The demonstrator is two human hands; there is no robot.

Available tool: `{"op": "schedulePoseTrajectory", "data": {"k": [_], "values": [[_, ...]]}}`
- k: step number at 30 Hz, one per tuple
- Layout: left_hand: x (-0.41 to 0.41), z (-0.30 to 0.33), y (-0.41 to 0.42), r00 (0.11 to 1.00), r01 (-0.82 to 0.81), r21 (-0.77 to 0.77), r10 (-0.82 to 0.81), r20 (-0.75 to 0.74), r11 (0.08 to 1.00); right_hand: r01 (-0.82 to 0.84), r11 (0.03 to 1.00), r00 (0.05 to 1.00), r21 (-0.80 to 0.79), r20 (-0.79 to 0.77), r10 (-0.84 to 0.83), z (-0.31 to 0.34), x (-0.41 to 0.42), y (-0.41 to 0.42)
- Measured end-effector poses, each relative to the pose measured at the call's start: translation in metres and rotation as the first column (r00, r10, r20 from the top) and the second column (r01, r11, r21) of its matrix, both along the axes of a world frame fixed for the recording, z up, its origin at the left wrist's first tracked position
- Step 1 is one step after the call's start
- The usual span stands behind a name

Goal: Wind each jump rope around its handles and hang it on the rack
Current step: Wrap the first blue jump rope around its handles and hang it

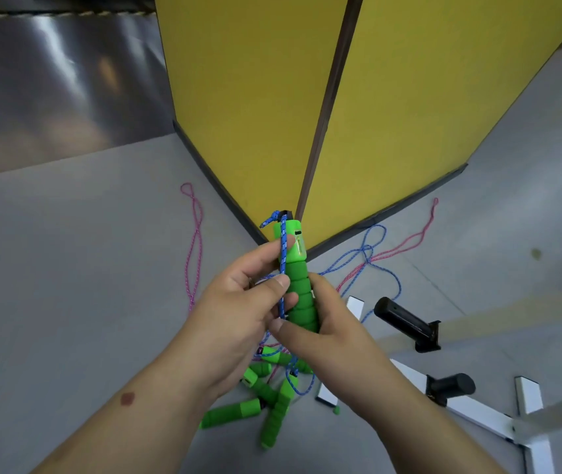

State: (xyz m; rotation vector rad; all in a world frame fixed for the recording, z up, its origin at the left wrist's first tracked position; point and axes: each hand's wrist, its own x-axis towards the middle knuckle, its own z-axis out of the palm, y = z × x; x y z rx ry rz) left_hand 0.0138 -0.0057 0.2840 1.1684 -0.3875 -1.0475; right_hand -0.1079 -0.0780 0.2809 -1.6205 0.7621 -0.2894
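- Right hand (320,323) is gripping the lower foam part of a green handle (298,285), holding it upright in front of the yellow panels (409,97).
- Left hand (242,302) is pinching the blue rope (283,248) between thumb and fingers, laying it down along the side of the handle.
- Rope is coming out of the black cap at the handle top, knot showing just beside it. Not seeing any finished turns round the foam, so I'm reading this as the very start of the winding.
- Can't tell if the second handle of this rope is tucked behind the one in hand; only one is showing clearly.
- Rest of the blue rope is trailing loose on the grey floor (67,268) to the right, tangled with a pink rope (406,242).
- Another pink loop (195,241) is lying stretched out on the left, untouched.
- Pile of green handles (259,401) is sitting on the floor below the hands, ropes unwound.
- Rack (478,410) is standing low right, white frame with black pegs (402,316); nothing is hanging on the pegs I can see.
- Judging progress: no rope hung yet, first one just being started, the whole pile still waiting.
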Motion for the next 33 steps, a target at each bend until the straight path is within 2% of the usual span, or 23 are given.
{"op": "schedulePoseTrajectory", "data": {"k": [5,7,10,12,15,19,20,21,23,24,26,29,33], "values": [[-0.007,0.006,0.005,0.973,0.025,0.007,-0.026,0.228,1.000,0.067,0.997,0.993,0.024,0.093,-0.069,0.011,0.001,0.007],[-0.013,0.006,0.007,0.954,0.040,0.060,-0.056,0.296,0.997,0.078,0.993,0.991,-0.088,0.114,-0.068,0.016,0.002,0.015],[-0.020,0.010,0.012,0.942,0.046,0.155,-0.095,0.321,0.987,-0.058,0.975,0.983,-0.215,0.160,0.093,0.023,0.004,0.027],[-0.014,0.014,0.014,0.952,-0.016,0.172,-0.038,0.305,0.985,-0.148,0.974,0.972,-0.169,0.156,0.175,0.030,0.001,0.031],[-0.003,0.022,0.018,0.976,-0.059,0.134,0.029,0.214,0.989,-0.230,0.967,0.970,-0.113,0.049,0.237,0.030,-0.008,0.026],[0.018,0.033,0.025,0.971,-0.183,0.172,0.150,0.186,0.968,-0.305,0.941,0.932,-0.146,-0.248,0.263,0.019,-0.023,0.006],[0.024,0.035,0.027,0.959,-0.204,0.203,0.155,0.235,0.958,-0.260,0.949,0.942,-0.181,-0.266,0.207,0.018,-0.025,0.001],[0.029,0.037,0.029,0.928,-0.225,0.259,0.126,0.350,0.939,-0.182,0.956,0.960,-0.230,-0.251,0.123,0.019,-0.027,-0.005],[0.033,0.038,0.033,0.785,-0.250,0.403,-0.059,0.617,0.881,0.061,0.956,0.989,-0.286,-0.110,-0.096,0.022,-0.027,-0.010],[0.030,0.038,0.034,0.712,-0.239,0.479,-0.183,0.678,0.845,0.181,0.953,0.982,-0.245,-0.007,-0.189,0.023,-0.024,-0.010],[0.019,0.034,0.034,0.602,-0.193,0.582,-0.373,0.706,0.790,0.275,0.957,0.956,-0.090,0.132,-0.262,0.027,-0.016,-0.005],[0.010,0.021,0.033,0.585,-0.160,0.646,-0.455,0.671,0.746,0.270,0.950,0.918,0.157,0.254,-0.303,0.032,-0.006,0.000],[0.016,0.019,0.033,0.587,-0.218,0.634,-0.419,0.692,0.742,0.307,0.943,0.904,0.132,0.269,-0.332,0.032,-0.008,-0.002]]}}
